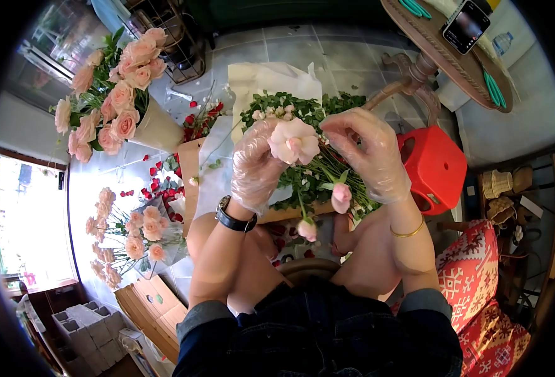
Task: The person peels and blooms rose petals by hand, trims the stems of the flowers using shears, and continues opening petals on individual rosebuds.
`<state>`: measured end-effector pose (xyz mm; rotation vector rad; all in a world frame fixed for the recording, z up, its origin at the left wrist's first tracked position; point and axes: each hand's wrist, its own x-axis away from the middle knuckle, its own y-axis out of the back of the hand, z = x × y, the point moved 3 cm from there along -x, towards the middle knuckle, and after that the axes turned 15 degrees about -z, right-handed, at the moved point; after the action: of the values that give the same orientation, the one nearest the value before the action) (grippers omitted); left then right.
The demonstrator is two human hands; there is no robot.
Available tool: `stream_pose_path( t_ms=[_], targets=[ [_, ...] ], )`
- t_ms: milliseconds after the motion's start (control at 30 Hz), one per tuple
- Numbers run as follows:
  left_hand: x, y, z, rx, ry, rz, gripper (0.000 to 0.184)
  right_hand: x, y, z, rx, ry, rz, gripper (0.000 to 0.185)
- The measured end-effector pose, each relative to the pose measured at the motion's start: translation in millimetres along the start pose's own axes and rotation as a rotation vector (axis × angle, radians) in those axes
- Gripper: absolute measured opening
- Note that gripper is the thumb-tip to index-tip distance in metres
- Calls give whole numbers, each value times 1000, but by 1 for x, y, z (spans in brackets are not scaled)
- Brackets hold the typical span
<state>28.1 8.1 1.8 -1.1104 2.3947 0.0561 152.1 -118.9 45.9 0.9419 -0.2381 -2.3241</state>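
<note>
My left hand (256,164), in a clear plastic glove, is closed around the base of an open pale pink rose (294,142), whose face points up toward the camera. To the right of the bloom is my right hand (368,154), also gloved, its thumb and fingertips brought together near the petals; anything between them is too small to make out. Below both hands lie green stems and leaves (315,182) on paper, with small pale buds (276,113) at the top. Two pink rosebuds (341,197) hang toward my knees.
A vase (158,125) of pink roses stands at the upper left, with more peach roses (135,234) below it. Red petals (158,182) litter the floor. At the right are a red stool (441,166) and a wooden table (441,56) bearing a phone (465,26).
</note>
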Motion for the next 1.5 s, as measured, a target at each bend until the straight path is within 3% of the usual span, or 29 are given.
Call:
stream_pose_path(
  t_ms=[67,133,233,333,400,467,533,567,633,733,800,833,1000,1133,1233,1300,1333,1400,1433,1500],
  targets=[
    [0,-3,-5,68,117,-21,20,1,0,1,10,37,18,20],
    [-1,-6,-11,250,324,-69,16,6,-8,-5,-19,-45,203,28],
    [1,-4,-4,310,334,-104,20,17,-20,-17,-50,-37,388,35],
    [1,-3,-1,295,332,-150,24,23,-33,-19,-207,-28,386,24],
    [-1,-5,-8,305,324,-149,28,22,-37,-17,-82,-34,428,14],
    [-4,-8,-8,314,316,-145,32,21,-38,-11,-84,-11,334,14],
    [-10,-8,-1,292,328,-215,36,24,-42,-19,-133,-311,405,12],
    [-8,-7,-5,274,341,-189,37,24,-42,-20,-133,-310,401,12],
    [-6,-2,4,244,306,-213,36,23,-41,-21,-141,-333,379,13],
    [-1,-5,-6,189,446,-230,27,26,-44,-23,-234,-397,311,13],
    [1,-12,-11,128,399,-53,36,31,-48,-29,-288,-459,316,12],
    [2,-15,-14,126,311,-33,38,33,-50,-31,-341,-520,322,12],
    [2,-21,-12,258,279,-4,36,40,-58,-25,-260,-550,466,9],
    [7,-15,-4,146,257,-52,20,48,-67,-31,-328,-568,471,9],
    [8,-13,-2,11,268,-30,13,39,-57,-28,-281,-435,454,9],
    [9,-17,-8,265,291,-55,13,20,-37,-20,18,28,55,12],
    [10,-18,-8,266,292,-58,13,17,-32,-15,18,28,58,12],
    [11,-19,-7,253,270,-82,14,7,-13,-8,-192,-115,-263,18],
    [11,-19,-7,254,271,-84,14,3,-6,-2,-186,60,-330,23],
    [11,-20,-6,222,280,-72,12,2,4,12,-176,160,-288,25]
  ],
)
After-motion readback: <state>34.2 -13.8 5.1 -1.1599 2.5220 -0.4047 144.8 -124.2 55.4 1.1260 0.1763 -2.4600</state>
